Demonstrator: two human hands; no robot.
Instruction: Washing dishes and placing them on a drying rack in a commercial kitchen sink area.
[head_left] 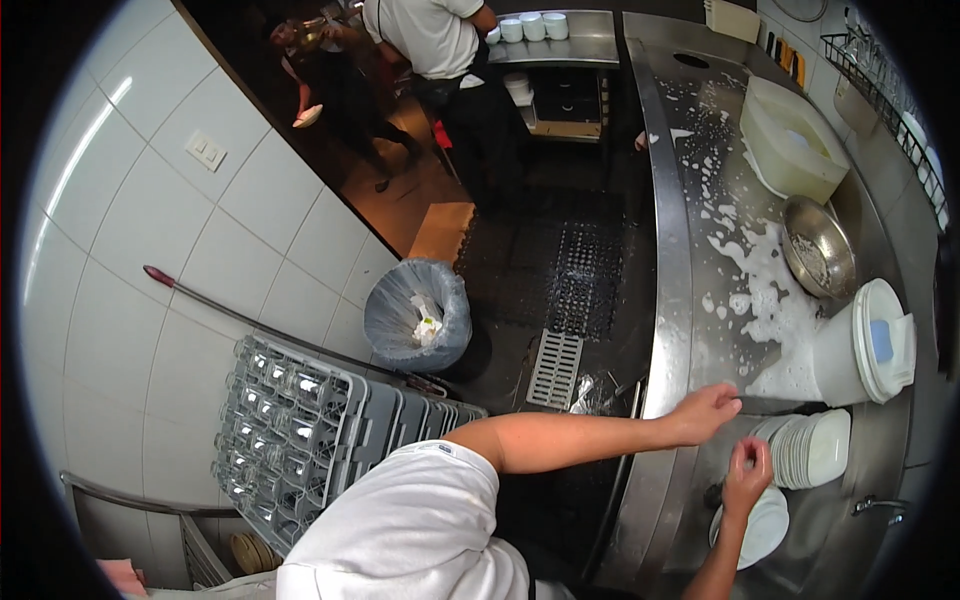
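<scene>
Head view: left hand (706, 412) and right hand (748, 474) both curl loosely, holding what I cannot tell; a knock could slide the stacked plates (806, 450) along the foam-slick counter (684, 335).

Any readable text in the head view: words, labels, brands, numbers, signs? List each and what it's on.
None legible.
White sleeve: small dark mark near the cuff, too small to read.
White bucket: blue patch at its lid end, no lettering I can make out.
</scene>
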